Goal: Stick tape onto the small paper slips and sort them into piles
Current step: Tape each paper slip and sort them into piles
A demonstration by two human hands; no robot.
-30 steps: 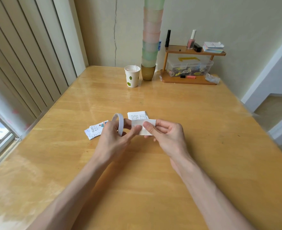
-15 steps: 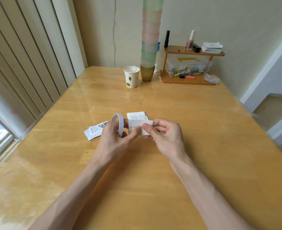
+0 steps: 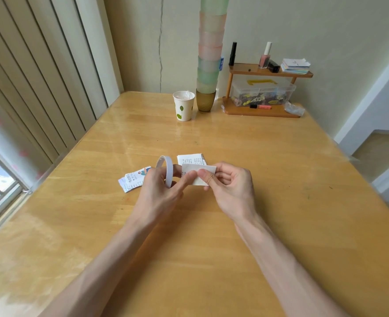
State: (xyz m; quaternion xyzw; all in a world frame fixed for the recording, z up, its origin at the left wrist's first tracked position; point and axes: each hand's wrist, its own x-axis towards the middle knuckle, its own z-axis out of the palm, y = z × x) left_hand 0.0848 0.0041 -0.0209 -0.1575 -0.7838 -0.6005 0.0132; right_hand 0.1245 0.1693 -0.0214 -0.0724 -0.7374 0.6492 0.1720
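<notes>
– Slips on the left?
– One printed pile [image 3: 132,180] lies flat on the table [image 3: 292,179], just beside the left hand [image 3: 159,191]. That hand's fingers curl around the tape roll [image 3: 167,171], gripping it upright.
– And rightward?
– Both thumbs pinch one white slip [image 3: 198,177] held between the hands. The right hand [image 3: 230,188] grips its right end, fingers curled. Another pile [image 3: 191,159] lies just behind.

The person's left forearm [image 3: 111,259] and right forearm [image 3: 280,259] are both bare, uncovered from the wrist down to the bottom edge of the head view. Faint tendon lines run along the right forearm near the wrist. The left hand [image 3: 159,193] and the right hand [image 3: 230,188] are bare too, with slim fingers. The right thumb [image 3: 206,177] shows a short, plain nail.
</notes>
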